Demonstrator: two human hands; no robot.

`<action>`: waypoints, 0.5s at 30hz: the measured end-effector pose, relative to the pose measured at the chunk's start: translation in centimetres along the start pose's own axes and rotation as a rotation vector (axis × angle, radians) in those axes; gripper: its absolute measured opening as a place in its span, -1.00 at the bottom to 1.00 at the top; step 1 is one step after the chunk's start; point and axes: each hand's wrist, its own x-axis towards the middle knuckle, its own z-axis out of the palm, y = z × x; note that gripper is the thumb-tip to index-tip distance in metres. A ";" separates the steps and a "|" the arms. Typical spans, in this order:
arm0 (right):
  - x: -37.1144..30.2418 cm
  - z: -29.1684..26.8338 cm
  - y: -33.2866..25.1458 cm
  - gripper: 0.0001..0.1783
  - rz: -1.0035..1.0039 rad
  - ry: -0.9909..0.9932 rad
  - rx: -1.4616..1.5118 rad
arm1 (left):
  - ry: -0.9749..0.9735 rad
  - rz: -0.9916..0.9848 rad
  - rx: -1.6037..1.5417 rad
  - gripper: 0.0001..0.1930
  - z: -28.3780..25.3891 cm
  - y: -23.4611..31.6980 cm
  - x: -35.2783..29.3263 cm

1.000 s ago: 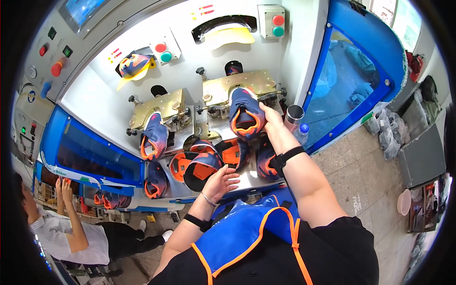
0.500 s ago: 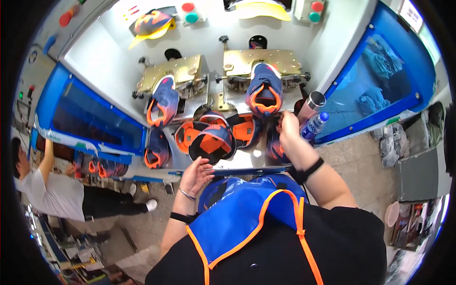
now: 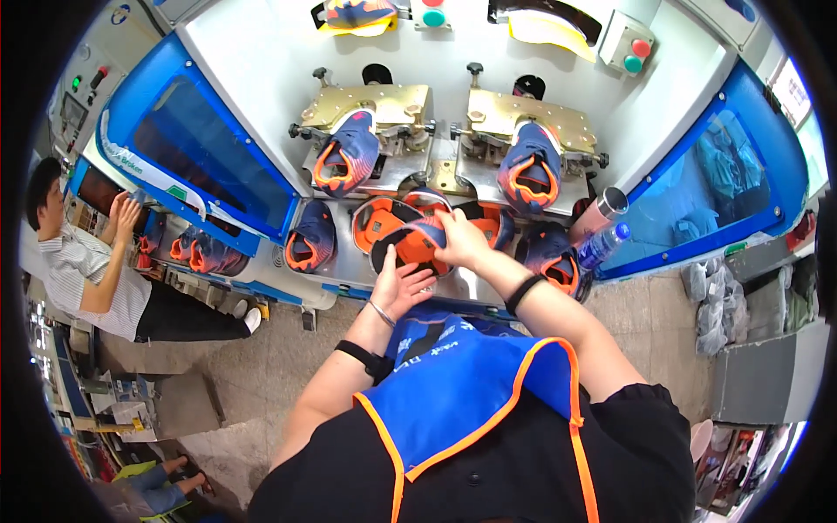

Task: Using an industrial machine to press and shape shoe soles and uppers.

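Observation:
My right hand (image 3: 464,239) has its fingers closed on the edge of a navy-and-orange shoe upper (image 3: 418,247) at the front of the metal bench. My left hand (image 3: 403,287) is open, palm up with spread fingers, just in front of that upper; whether its fingertips touch it I cannot tell. Other orange-lined shoe uppers (image 3: 377,223) lie behind it. Two navy shoes are on the brass-plated clamps, a left one (image 3: 350,148) and a right one (image 3: 532,161). More shoes stand on the bench, one at the left (image 3: 312,234) and one at the right (image 3: 547,248).
A pink tumbler (image 3: 602,213) and a plastic bottle (image 3: 602,247) stand at the right. Blue windowed doors (image 3: 209,144) flank the white machine housing. Red-and-green button boxes (image 3: 628,45) are on the back wall. A co-worker (image 3: 91,270) stands at the far left, both hands raised.
My right hand has moved left from the bench's right side to the shoe upper and closed on it. My left hand has turned palm up nearby. The view has shifted left.

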 end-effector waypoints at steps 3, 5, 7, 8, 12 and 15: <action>-4.9 -1.3 -1.0 -0.28 -0.580 0.273 0.094 | -0.260 0.101 -0.248 -0.15 -0.2 1.4 -1.9; -8.0 -2.8 -2.0 -0.42 -0.775 0.359 -0.072 | -0.373 0.157 -0.347 -0.52 0.4 2.4 -3.2; -10.5 -5.5 -1.9 -0.46 -0.808 0.411 -0.097 | -0.478 0.189 -0.360 -0.56 1.4 3.0 -4.9; -11.0 -6.7 -1.7 -0.47 -0.773 0.425 -0.115 | -0.560 0.170 -0.371 -0.60 2.0 3.3 -5.8; -10.5 -10.5 -1.6 -0.63 -0.864 0.348 0.080 | -0.743 0.299 -0.216 -0.60 4.8 4.4 -8.2; -9.9 -13.0 -2.6 -0.69 -0.915 0.456 0.060 | -0.743 0.305 -0.196 -0.51 6.1 5.4 -8.2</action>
